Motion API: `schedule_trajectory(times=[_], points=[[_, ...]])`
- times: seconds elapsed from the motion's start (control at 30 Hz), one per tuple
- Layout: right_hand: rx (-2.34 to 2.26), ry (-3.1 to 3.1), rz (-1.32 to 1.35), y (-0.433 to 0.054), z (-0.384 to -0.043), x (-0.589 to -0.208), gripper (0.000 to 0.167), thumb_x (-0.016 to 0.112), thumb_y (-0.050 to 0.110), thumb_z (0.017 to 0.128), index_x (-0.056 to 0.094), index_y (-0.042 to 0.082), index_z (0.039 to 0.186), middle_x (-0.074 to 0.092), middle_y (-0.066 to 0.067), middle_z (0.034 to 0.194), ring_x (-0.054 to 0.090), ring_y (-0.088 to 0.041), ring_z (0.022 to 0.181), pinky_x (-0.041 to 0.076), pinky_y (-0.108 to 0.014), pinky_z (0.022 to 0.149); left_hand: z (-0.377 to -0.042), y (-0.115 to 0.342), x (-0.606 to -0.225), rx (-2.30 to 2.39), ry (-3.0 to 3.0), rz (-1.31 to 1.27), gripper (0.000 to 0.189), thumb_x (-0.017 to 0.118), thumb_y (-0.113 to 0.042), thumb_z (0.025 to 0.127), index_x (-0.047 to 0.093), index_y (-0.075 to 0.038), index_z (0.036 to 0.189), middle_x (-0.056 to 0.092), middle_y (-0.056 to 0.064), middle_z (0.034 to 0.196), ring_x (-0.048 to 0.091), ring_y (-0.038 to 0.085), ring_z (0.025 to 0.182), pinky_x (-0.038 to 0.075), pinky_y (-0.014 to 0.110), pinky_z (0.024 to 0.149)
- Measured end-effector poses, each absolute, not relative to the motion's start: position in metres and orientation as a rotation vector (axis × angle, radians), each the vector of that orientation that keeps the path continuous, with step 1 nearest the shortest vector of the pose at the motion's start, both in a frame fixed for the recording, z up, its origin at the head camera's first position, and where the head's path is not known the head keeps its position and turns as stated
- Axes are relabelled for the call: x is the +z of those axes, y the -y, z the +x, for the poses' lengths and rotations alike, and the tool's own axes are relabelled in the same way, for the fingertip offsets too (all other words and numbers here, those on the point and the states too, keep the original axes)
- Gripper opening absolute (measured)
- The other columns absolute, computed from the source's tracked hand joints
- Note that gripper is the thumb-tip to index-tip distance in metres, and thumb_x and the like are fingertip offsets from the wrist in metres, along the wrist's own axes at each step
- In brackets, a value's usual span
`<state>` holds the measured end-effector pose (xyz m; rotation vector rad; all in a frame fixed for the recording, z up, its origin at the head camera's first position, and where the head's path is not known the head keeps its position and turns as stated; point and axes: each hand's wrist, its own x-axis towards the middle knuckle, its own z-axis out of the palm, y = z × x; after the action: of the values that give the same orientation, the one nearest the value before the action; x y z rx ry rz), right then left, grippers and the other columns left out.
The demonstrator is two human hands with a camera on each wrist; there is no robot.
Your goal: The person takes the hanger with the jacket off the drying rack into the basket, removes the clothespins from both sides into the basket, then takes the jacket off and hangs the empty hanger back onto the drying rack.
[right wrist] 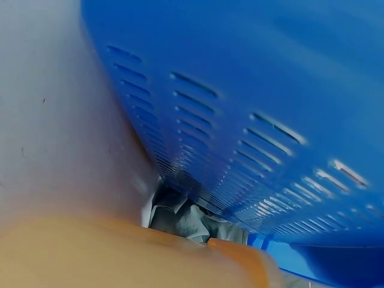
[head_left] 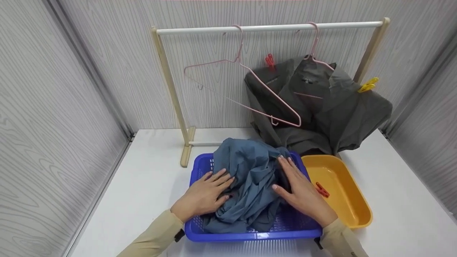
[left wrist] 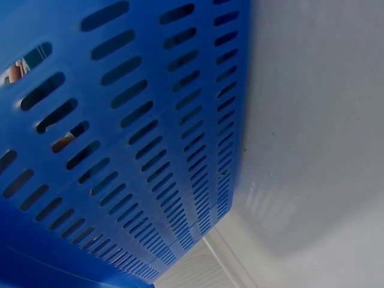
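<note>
A crumpled blue-grey garment (head_left: 250, 171) lies heaped in a blue slotted plastic basket (head_left: 246, 236). On the left part of the heap rests my left hand (head_left: 204, 194), palm down, fingers extended over the cloth. My right hand (head_left: 303, 194) lies along the heap's right side, fingers straight and fingertips touching the fabric, thumb spread apart. Both wrists cross the basket's rim. In the left wrist view only the basket's slotted wall (left wrist: 138, 132) and the table appear. The right wrist view likewise shows the slotted wall (right wrist: 228, 120); neither hand is visible in them.
An orange tray (head_left: 351, 200) with a red clothespin (head_left: 322, 190) inside stands right of the basket. Behind is a rack with a white rail (head_left: 271, 27), a bare pink hanger (head_left: 271, 93), and a dark grey garment (head_left: 342, 110) on another, with red (head_left: 270, 61) and yellow clothespins (head_left: 368, 85).
</note>
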<state>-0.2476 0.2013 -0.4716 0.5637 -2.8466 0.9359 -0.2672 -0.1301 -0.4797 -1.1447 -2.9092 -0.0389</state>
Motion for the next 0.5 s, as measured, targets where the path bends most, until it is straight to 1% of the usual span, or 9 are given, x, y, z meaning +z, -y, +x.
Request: schedule_trajectory(times=[0.13, 0.23, 0.37, 0.5], points=[[0.996, 2.806, 0.591, -0.203, -0.247, -0.472, 0.080, 0.058, 0.053, 0.095, 0.014, 0.031, 0.159, 0.012, 0.009, 0.163, 0.007, -0.022, 0.149, 0.013, -0.058, 0.114, -0.267, 0.130, -0.481, -0.052, 2.896, -1.143, 0.057, 0.042, -0.044, 0.103, 0.034, -0.020, 0.154, 0.030, -0.002, 0.158, 0.014, 0.018, 0.148, 0.017, 0.047, 0.116], [1.120, 2.759, 0.638, -0.207, -0.248, -0.471, 0.077, 0.059, 0.048, 0.097, 0.018, 0.029, 0.158, 0.014, 0.006, 0.163, 0.009, -0.025, 0.149, 0.013, -0.059, 0.114, -0.266, 0.131, -0.481, -0.076, 2.895, -1.143, 0.058, 0.044, -0.043, 0.103, 0.033, -0.020, 0.155, 0.030, -0.001, 0.158, 0.014, 0.019, 0.148, 0.018, 0.048, 0.116], [1.261, 2.743, 0.671, -0.217, -0.250, -0.462, 0.073, 0.059, 0.043, 0.098, 0.021, 0.027, 0.158, 0.015, 0.003, 0.163, 0.012, -0.024, 0.148, 0.014, -0.057, 0.114, -0.265, 0.131, -0.480, -0.175, 2.893, -1.139, 0.064, 0.049, -0.041, 0.101, 0.024, -0.022, 0.157, 0.023, 0.002, 0.161, 0.012, 0.020, 0.148, 0.021, 0.048, 0.115], [1.247, 2.791, 0.701, -0.230, -0.257, -0.444, 0.070, 0.056, 0.045, 0.099, 0.021, 0.029, 0.158, 0.016, -0.001, 0.163, 0.017, -0.026, 0.147, 0.017, -0.056, 0.114, -0.266, 0.132, -0.479, -0.272, 2.877, -1.123, 0.076, 0.055, -0.040, 0.099, 0.013, -0.023, 0.159, 0.013, 0.002, 0.163, 0.009, 0.018, 0.149, 0.023, 0.046, 0.115]])
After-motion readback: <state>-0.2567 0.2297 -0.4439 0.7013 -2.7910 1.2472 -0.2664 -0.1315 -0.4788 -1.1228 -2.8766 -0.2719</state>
